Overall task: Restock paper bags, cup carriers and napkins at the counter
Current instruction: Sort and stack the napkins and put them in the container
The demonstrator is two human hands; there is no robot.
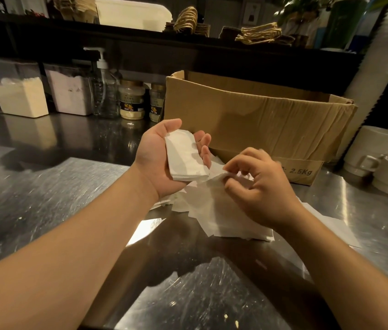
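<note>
From the head camera, a scratched, shiny steel bench (45,198) carries a loose heap of thin white napkins (226,217), soft-edged and overlapping, just in front of a creased brown cardboard box (255,120) with its flaps open. The box's inside is hidden, and the right forearm covers part of the heap. The left hand (159,160) lies palm up, its fingers (203,144) loosely curled around a neat folded stack of napkins (183,158). The right hand (257,182) curls over the heap, thumb and forefinger pinching the corner of one napkin beside the stack.
</note>
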